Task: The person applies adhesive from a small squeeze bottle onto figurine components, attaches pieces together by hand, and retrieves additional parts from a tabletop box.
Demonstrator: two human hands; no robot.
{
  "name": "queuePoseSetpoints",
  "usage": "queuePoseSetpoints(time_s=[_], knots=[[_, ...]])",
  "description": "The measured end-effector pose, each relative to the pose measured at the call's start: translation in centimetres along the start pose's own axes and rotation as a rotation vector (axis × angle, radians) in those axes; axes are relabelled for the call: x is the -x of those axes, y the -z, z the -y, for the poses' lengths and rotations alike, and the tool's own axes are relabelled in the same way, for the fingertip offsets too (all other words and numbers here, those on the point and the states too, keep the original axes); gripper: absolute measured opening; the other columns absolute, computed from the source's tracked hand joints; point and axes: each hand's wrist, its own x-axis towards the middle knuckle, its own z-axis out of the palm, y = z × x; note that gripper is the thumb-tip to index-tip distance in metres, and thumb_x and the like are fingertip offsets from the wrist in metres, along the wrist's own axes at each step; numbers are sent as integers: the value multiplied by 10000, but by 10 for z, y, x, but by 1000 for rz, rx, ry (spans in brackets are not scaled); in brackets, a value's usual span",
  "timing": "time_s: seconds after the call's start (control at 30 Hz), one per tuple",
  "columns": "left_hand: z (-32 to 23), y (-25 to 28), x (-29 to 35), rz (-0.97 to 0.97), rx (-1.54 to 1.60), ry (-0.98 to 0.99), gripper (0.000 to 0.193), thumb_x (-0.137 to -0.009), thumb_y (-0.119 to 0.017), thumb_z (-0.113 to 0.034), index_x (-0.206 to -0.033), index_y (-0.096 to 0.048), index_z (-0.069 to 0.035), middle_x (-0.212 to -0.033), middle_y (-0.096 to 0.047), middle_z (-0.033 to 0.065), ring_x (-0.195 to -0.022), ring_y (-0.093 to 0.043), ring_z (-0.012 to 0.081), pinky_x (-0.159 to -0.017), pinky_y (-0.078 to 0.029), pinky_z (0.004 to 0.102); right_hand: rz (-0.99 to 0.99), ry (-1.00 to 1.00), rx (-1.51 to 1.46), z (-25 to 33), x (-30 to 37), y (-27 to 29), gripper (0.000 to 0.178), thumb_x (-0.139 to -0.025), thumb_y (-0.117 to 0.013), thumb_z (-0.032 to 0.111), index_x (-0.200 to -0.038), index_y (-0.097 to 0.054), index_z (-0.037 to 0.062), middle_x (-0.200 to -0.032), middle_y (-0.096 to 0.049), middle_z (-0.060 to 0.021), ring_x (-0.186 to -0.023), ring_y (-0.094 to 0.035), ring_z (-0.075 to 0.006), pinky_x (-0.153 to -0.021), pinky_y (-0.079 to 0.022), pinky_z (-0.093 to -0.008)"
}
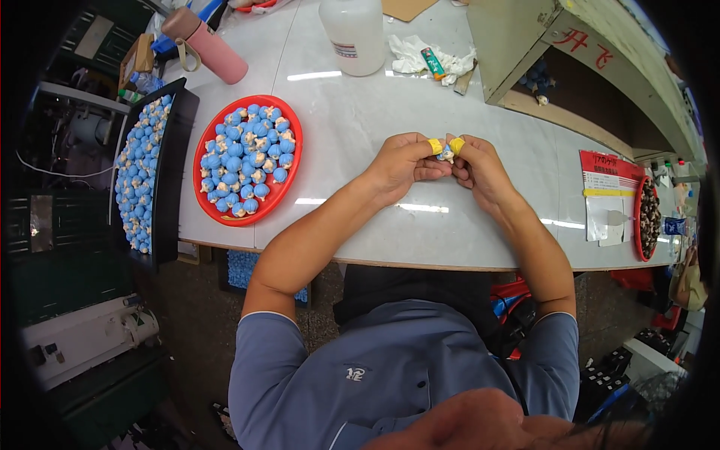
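My left hand [405, 163] and my right hand [484, 169] meet over the table, fingers closed on one small blue-and-cream piece [446, 154]. It looks like the small ball-shaped figures in the tray, though my fingers hide much of it. Yellow wrapping [457, 146] covers the tip of each thumb, and both thumbs press at the piece. To the left, a round red tray [295, 161] holds many blue ball-shaped figures [234, 163] with cream parts. Beyond it, a long black tray [166, 161] is full of similar figures.
A pink bottle [217, 54] and a white plastic jug [352, 37] stand at the back. Crumpled tissue [409, 54] carries a small green packet [433, 64]. At right are an open-fronted metal cabinet [517, 45], a printed sheet [606, 187] and a red tray of dark pieces [640, 232].
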Motion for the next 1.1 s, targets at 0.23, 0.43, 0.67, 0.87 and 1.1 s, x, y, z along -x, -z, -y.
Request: queuePoseSetpoints(time_s=[0.23, 0.43, 0.67, 0.87, 1.1], knots=[[7, -2, -7, -159, -244, -370, 162, -926, -599, -155, -975, -555, -7, -936, -660, 127, -845, -677, 182, -718, -552, 257, -82, 168, 125, 2, 8, -6, 222, -918, -592, 279, -970, -518, 76, -673, -505, 32, -521, -429, -32, -445, -291, -192], [3, 4, -6, -111, -251, -338, 182, -921, -614, -142, -1029, -562, -4, -968, -658, 99, -877, -669, 170, -741, -547, 252, 50, 197, 63, -1, -2, 5, 199, -923, -594, 170, -1030, -519, 20, -730, -562, 5, -551, -475, -40, -470, -342, -186], [-3, 5, -2, -44, -322, -243, 272, -901, -641, -132, -1112, -580, 27, -1008, -663, 107, -884, -670, 171, -741, -549, 254, 149, 239, 146, 1, -5, 17, 184, -909, -585, 115, -1050, -528, 11, -774, -589, -13, -585, -517, -52, -513, -404, -189], [-1, 11, -5, -10, -373, -264, 229, -886, -643, -80, -1057, -599, 66, -988, -667, 123, -873, -673, 171, -734, -559, 259, 173, 236, 302, 6, -4, 20, 168, -905, -588, 108, -1036, -532, 20, -789, -588, -6, -614, -531, -47, -536, -412, -186], [5, 8, -5, -1, -334, -302, 211, -851, -654, -7, -1012, -581, 108, -963, -658, 136, -852, -667, 154, -741, -557, 241, 194, 280, 319, -1, -6, 20, 118, -887, -572, 39, -986, -519, 3, -781, -571, -17, -613, -500, -46, -536, -411, -203]])
